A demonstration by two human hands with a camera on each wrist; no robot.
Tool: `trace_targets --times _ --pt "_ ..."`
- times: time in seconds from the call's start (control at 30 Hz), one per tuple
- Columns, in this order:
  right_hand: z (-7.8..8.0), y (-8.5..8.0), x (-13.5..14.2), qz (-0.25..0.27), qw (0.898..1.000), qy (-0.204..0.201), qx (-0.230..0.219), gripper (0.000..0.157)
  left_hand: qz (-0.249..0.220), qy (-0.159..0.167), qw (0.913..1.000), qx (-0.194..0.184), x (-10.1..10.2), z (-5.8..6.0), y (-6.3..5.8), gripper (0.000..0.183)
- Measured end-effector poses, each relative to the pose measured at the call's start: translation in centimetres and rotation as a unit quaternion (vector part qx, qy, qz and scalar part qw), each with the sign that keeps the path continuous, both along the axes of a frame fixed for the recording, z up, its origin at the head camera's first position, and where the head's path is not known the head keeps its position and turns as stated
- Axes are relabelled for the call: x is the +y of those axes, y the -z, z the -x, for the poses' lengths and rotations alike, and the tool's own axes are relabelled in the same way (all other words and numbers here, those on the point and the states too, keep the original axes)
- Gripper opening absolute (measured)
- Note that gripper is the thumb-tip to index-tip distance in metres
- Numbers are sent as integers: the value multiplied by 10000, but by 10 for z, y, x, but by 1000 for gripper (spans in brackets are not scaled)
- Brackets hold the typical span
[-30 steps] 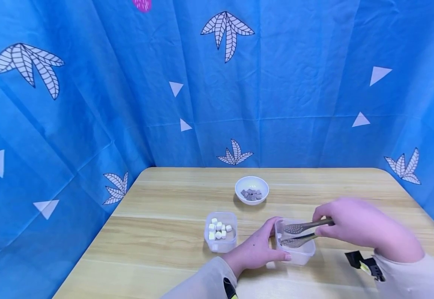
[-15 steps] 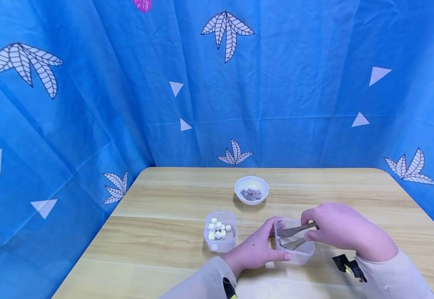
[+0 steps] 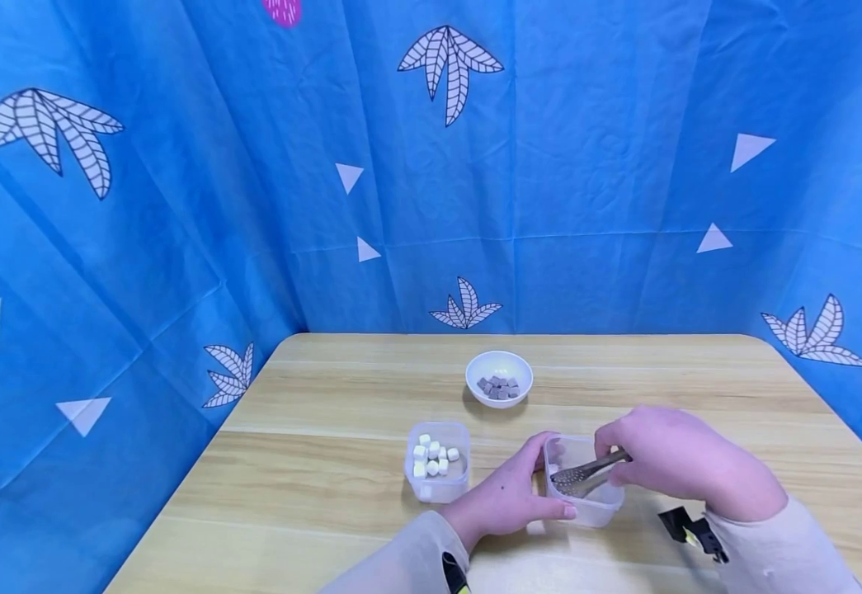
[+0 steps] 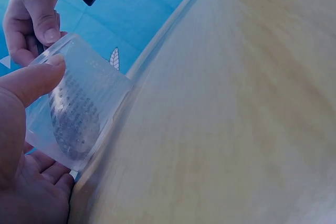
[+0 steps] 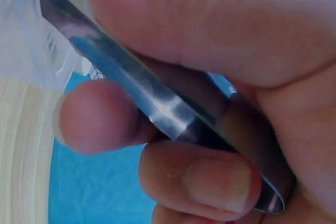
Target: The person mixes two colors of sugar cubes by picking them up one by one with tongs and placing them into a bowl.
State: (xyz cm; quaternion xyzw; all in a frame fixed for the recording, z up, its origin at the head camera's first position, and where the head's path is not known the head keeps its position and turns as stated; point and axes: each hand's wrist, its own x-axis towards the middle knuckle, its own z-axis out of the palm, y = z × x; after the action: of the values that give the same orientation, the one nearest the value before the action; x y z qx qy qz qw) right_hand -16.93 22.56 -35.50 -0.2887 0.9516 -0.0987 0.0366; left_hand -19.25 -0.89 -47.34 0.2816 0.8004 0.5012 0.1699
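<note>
My left hand (image 3: pixel 508 497) grips a clear plastic container (image 3: pixel 595 516) from its left side, thumb along the near wall. In the left wrist view the thumb lies at the rim of the container (image 4: pixel 113 85). My right hand (image 3: pixel 686 458) holds metal tongs (image 3: pixel 582 473) by their arms. Their perforated ends reach down inside the container and are close together; whether anything is between them, I cannot tell. A close view in the right wrist camera has the fingers pinching the shiny tongs (image 5: pixel 168 111). A pale bit near the container's left wall is too small to identify.
Left of my left hand stands another clear container (image 3: pixel 436 491) with several white cubes (image 3: pixel 434 451). Farther back is a white bowl (image 3: pixel 500 363) holding several grey-brown cubes (image 3: pixel 499 388). The wooden table (image 3: pixel 312 511) ends at a blue curtain (image 3: pixel 586 181).
My right hand has moved left, bringing the tongs farther into the container. The tong ends, spread apart before, have come together. My left hand stays in place.
</note>
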Motion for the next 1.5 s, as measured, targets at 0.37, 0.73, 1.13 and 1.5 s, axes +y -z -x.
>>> trace_targets --times 0.37,0.73,1.13,1.5 --pt "0 -16 24 280 9988 -216 338 7 -61 59 10000 48 1 0 1 88" --pt "5 -22 19 640 9765 265 2043 16 -49 -53 10000 -60 -1 0 1 89" --pt "34 17 -1 926 9642 925 2306 24 -87 65 9999 -27 -2 0 1 85" --pt "50 49 -10 1081 9614 1182 2239 25 -76 76 9998 154 -2 0 1 90"
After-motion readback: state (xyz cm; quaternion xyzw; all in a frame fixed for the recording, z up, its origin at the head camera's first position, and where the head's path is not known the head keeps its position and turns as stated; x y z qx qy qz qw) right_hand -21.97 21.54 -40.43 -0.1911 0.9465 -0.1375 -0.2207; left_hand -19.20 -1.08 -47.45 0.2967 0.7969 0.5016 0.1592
